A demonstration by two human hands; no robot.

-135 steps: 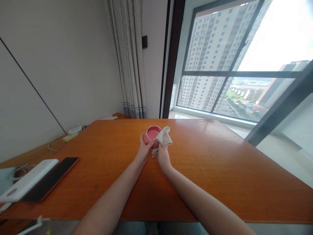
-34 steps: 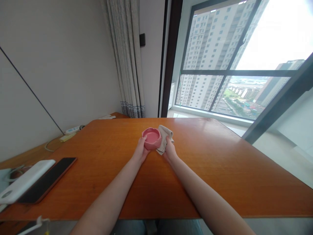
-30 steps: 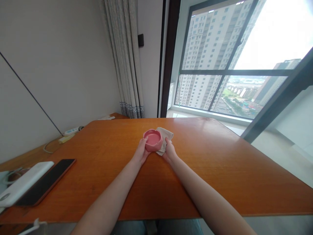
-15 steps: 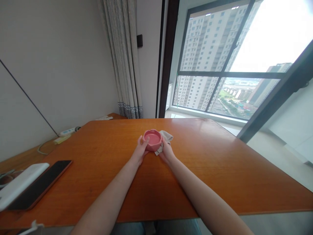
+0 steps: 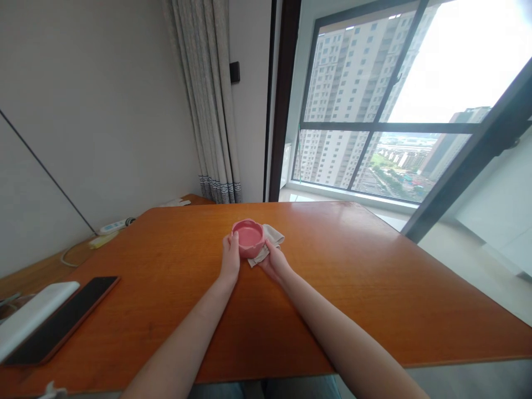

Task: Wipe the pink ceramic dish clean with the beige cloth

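Observation:
A pink round dish with a wavy rim (image 5: pixel 248 236) is held over the middle of the wooden table, its hollow facing up toward me. My left hand (image 5: pixel 231 256) grips its left side, thumb over the rim and the other fingers mostly hidden. On the right, a pale grey cloth (image 5: pixel 272 235) is bunched against the dish. My right hand (image 5: pixel 275 260) is closed on this cloth and presses it to the lower right side of the dish. Part of the cloth hangs below the dish, and part spreads out behind my fingers.
The wooden table (image 5: pixel 353 299) stretches out around my hands. At its left lie a black phone (image 5: pixel 62 321) and a white slab-shaped device (image 5: pixel 35 313). Farther back are a power strip (image 5: pixel 114 226) and a cable. A curtain (image 5: pixel 208 100) and a large window stand beyond.
Both hands have shifted slightly left with the dish and the cloth. My left hand has turned more upright along the dish's side. My right hand has moved slightly lower on the dish.

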